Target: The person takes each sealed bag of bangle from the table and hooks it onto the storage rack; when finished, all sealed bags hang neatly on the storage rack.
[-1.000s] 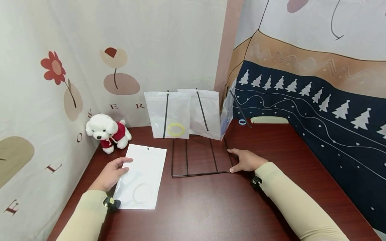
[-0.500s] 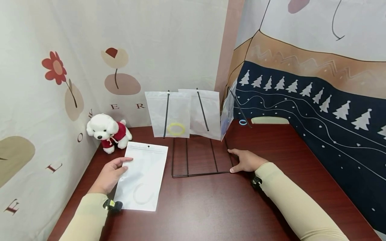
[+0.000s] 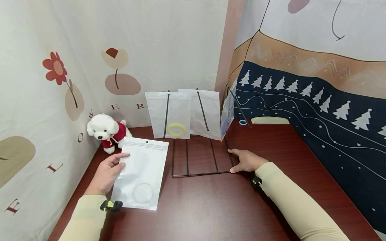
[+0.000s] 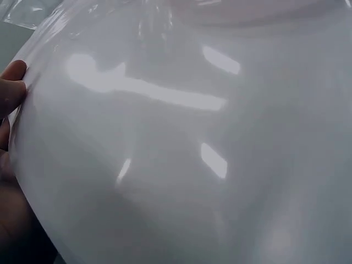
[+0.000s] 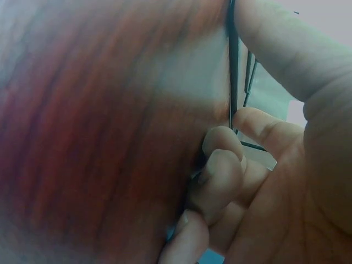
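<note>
My left hand (image 3: pixel 107 174) pinches the left edge of a white zip bag (image 3: pixel 147 167) between thumb and fingers. A hang hole shows at the bag's top, and a pale ring (image 3: pixel 142 193) shows low in its front. The bag's top tilts up off the table; its glossy face fills most of the left wrist view. At the front right corner of a black wire display rack (image 3: pixel 194 174), my right hand (image 3: pixel 248 160) holds the base bar with thumb and forefinger. The right wrist view shows the other fingers (image 5: pixel 217 181) bent beside the bar.
From the rack's prongs hang a white bag with a yellow ring (image 3: pixel 156 113), another white bag (image 3: pixel 208 113) and a bag turned sideways (image 3: pixel 227 113). A toy dog (image 3: pixel 104 129) sits at the back left. A blue ring (image 3: pixel 242 122) and a pale comb-like thing (image 3: pixel 269 120) lie behind.
The left hand has lifted the top of the zip bag off the table, so it now tilts up and partly covers the toy dog's feet. The right hand and rack have not moved.
</note>
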Motion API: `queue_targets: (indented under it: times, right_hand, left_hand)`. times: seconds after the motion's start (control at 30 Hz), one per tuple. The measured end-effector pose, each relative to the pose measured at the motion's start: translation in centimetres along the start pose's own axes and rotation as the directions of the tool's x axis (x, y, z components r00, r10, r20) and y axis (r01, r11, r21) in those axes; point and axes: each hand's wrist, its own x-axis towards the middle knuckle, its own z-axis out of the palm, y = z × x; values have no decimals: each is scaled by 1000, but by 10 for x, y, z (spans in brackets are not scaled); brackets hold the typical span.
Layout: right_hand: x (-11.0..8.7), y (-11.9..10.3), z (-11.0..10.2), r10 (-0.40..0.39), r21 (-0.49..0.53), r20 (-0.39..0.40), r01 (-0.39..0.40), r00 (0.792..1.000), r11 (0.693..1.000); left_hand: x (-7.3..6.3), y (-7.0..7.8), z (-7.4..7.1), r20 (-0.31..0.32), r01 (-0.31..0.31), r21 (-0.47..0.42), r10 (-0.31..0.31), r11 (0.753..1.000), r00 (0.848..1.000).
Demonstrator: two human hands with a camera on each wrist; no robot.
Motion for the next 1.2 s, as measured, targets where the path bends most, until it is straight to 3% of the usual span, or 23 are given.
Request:
queue_targets:
  times: [0.27, 0.6, 0.87, 0.97, 1.2]
  right_hand:
    - [0, 1, 0, 0, 3, 2, 0, 1000, 1000]
    - [-1, 0, 0, -6, 4, 2, 6, 1000, 1000]
    - [0, 2, 0, -4, 1, 3, 4, 1000, 1000]
    - [0, 2, 0, -3, 2, 3, 3, 1000, 1000]
    - [-1, 1, 0, 1, 7, 5, -1, 1000, 1000]
  left_hand:
    - [-2, 12, 0, 2, -95, -55, 95, 994, 995]
    - [-6, 24, 0, -14, -132, -68, 132, 989, 991]
    - [-8, 36, 5, -11, -276, -157, 278, 948, 961]
    - [-10, 43, 5, 9, -288, -182, 295, 940, 955]
    - [-15, 57, 4, 27, -265, -145, 271, 953, 962]
